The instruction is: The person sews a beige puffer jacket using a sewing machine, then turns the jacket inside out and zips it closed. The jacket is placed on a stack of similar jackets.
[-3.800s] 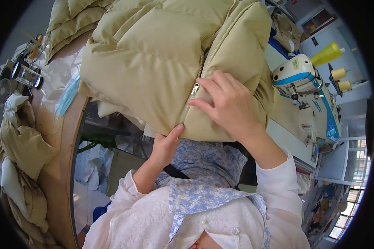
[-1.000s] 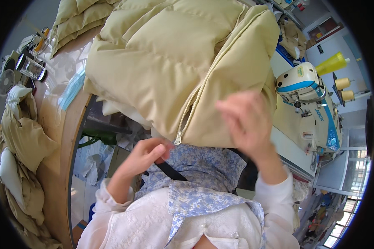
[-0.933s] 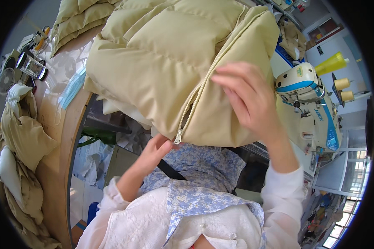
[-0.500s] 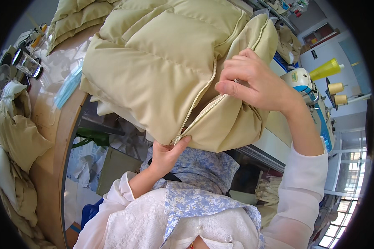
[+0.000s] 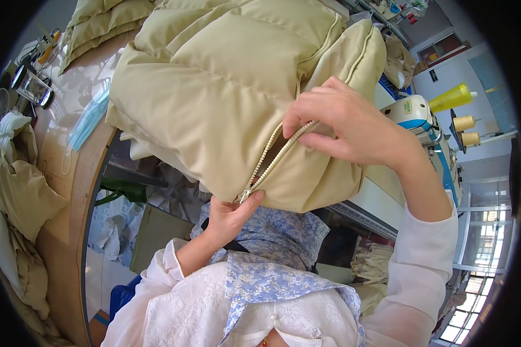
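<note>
A beige quilted puffer jacket (image 5: 185,110) lies heaped before me, its front zipper (image 5: 276,156) parted above the slider. My left hand (image 5: 228,217) is closed on the hem at the zipper's lower end, thumb on top close to the metal slider (image 5: 245,195); its other fingers are hidden under the fabric. Higher up, my right hand (image 5: 350,124) bends over the zipper's right-hand tape, pinching that toothed edge between thumb and fingers. A dark gap shows between the two rows of teeth.
On the wooden table (image 5: 78,199) at left lie a blue face mask (image 5: 90,118), a glass cup (image 5: 33,87) and piled beige fabric (image 5: 23,185). To the right stands a white-and-blue sewing machine (image 5: 414,115) with thread cones (image 5: 464,122). More beige quilted pieces (image 5: 101,32) are stacked at far left.
My right hand has come down and slightly left along the zipper, and its fingers now curl over the tape. The zipper's gap looks narrower. My left hand keeps its hold at the hem.
</note>
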`<state>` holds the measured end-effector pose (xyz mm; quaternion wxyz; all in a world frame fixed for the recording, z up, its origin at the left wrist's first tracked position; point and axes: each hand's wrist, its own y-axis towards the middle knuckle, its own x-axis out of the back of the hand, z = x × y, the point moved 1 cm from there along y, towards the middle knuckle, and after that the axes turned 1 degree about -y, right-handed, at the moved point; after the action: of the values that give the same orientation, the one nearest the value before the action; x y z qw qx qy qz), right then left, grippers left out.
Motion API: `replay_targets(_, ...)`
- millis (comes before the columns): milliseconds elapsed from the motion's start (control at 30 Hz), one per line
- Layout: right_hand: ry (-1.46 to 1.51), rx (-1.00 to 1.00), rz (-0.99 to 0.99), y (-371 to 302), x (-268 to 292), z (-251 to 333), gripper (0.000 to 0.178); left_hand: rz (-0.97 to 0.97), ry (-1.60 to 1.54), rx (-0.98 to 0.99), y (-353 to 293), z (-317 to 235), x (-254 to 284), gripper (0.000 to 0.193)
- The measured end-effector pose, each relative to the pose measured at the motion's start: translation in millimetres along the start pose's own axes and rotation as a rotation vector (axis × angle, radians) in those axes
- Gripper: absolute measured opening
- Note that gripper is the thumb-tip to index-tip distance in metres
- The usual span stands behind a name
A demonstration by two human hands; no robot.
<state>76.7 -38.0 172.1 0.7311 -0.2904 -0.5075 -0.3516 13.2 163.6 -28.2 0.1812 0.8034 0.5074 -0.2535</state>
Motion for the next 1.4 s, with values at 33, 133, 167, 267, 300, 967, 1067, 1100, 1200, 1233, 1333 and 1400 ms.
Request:
replay_targets(33, -0.025, 0.012, 0.019, -0.2, 0.5, 0.0, 0.013, 0.001, 0.001, -0.001, 0.2, -0.6, -0.2, 0.021)
replay_targets(133, -0.051, 0.051, -0.012, -3.3, -2.5, -1.9, 0.013, -0.01, 0.014, -0.009, 0.3, -1.3, -2.7, 0.021)
replay_targets(167, -0.052, 0.066, -0.037, -3.9, -3.5, -2.7, 0.013, -0.01, 0.008, -0.011, 0.2, -1.2, -3.1, 0.021)
replay_targets(267, -0.106, 0.025, 0.026, -5.3, -0.8, 0.2, 0.014, 0.001, 0.001, -0.001, 0.4, -0.5, -3.6, 0.024)
replay_targets(300, -0.112, 0.021, 0.008, -5.9, -0.8, -0.5, 0.014, 0.013, 0.007, 0.012, 1.0, 0.6, -2.4, 0.027)
replay_targets(967, -0.128, 0.079, -0.476, -15.7, -116.7, 65.3, 0.012, 0.146, -0.255, 0.143, -21.2, 7.7, 23.2, 0.03)
replay_targets(1067, 0.043, -0.06, -0.472, -15.1, -112.3, 64.6, 0.014, 0.08, -0.022, 0.142, -21.7, 12.1, 23.6, 0.023)
replay_targets(1100, 0.046, -0.091, -0.461, -13.2, -106.7, 65.1, 0.015, 0.066, 0.014, 0.123, -20.5, 10.4, 22.1, 0.02)
replay_targets(1200, 0.072, -0.149, -0.4, -10.0, -94.8, 63.9, 0.016, 0.043, 0.109, 0.045, -18.9, 3.8, 16.8, 0.016)
replay_targets(1233, 0.084, -0.163, -0.374, -9.5, -92.2, 63.5, 0.015, 0.038, 0.138, 0.015, -18.1, 1.5, 15.5, 0.015)
replay_targets(1333, 0.019, -0.167, -0.426, -6.1, -87.2, 66.8, 0.017, 0.058, 0.188, -0.033, -14.6, -4.1, 14.6, 0.015)
replay_targets(1400, 0.079, -0.202, -0.418, -6.6, -88.6, 66.2, 0.017, 0.058, 0.175, -0.018, -15.2, -4.3, 14.2, 0.017)
